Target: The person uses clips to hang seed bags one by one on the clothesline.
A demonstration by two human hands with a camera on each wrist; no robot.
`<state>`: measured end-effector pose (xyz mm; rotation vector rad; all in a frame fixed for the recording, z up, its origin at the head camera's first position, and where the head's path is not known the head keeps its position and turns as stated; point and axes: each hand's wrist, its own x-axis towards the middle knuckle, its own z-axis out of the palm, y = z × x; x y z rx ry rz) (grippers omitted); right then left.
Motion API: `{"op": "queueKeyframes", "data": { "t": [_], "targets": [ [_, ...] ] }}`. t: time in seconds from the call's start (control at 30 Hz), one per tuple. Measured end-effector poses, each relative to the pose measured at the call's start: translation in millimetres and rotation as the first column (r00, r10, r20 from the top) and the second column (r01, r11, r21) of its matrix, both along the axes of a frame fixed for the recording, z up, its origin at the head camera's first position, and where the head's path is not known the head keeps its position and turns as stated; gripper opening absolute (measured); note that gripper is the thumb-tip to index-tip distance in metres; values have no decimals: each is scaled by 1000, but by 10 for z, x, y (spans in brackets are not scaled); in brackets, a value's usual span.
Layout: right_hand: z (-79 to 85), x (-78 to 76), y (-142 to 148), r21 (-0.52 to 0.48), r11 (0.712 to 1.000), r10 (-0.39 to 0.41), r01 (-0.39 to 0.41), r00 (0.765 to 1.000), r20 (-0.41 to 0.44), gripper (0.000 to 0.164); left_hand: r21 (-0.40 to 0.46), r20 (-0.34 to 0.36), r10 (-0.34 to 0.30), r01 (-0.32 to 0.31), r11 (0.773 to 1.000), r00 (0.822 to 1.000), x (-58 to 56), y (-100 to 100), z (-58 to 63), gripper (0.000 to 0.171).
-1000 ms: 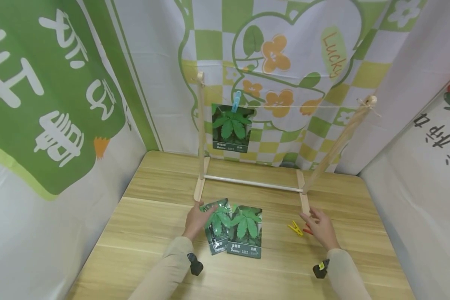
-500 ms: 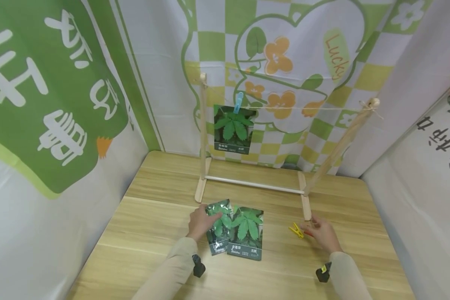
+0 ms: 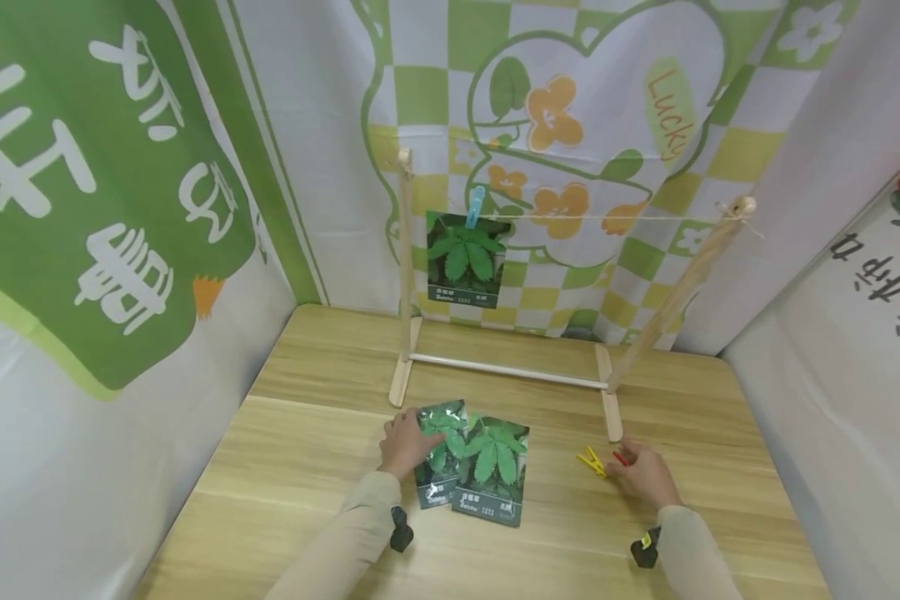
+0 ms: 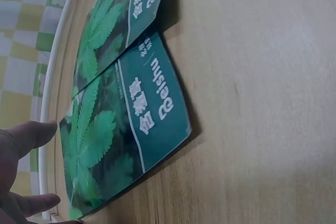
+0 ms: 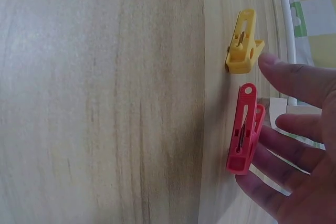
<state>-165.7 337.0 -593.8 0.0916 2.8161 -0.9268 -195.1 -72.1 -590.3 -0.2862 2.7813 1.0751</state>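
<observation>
Red clip [image 5: 244,129]: beside our right hand [image 3: 645,475]; fingers apart, contact unclear.
Green packet [image 3: 440,471]: left hand [image 3: 405,446] at edge, fingers apart.

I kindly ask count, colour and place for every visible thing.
Wood-grain table: 1, light brown, below
Wooden stand: 1, pale, on table
Thin string: 1, whitish, across stand
Leaf-printed packets: 3, dark green, two on table, one hanging
Blue plastic clothespin: 1, blue, on string
Yellow plastic clothespin: 1, yellow, on table
Red plastic clothespin: 1, red, beside yellow
Printed curtains: 3, multicoloured, behind, beside
Cameras: 2, black, at wrists
Sleeves: 2, beige, on arms
Left hand: 1, by packets
Right hand: 1, by red clothespin
</observation>
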Motion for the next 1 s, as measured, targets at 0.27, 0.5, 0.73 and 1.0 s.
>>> {"op": "queueKeyframes", "data": {
  "t": [0.27, 0.5, 0.73, 1.0],
  "targets": [
    [-39, -3, -16, 34, 999, 14, -13, 999, -35, 60, -68, -11, -30, 29, 997, 999, -16, 81, -59, 75],
    [-21, 1, -45, 44, 999, 10, -9, 1000, -29, 51, -119, -19, -7, 5, 993, 1000, -13, 178, -83, 82],
    [-55, 5, -38, 54, 998, -8, 9, 1000, -21, 46, -221, -52, -7, -5, 975, 999, -11, 239, -123, 82],
    [-59, 16, 35, -21, 995, -92, 93, 995, 40, 48, -173, -92, -9, -7, 985, 996, -1, 198, -118, 77]
  ]
}}
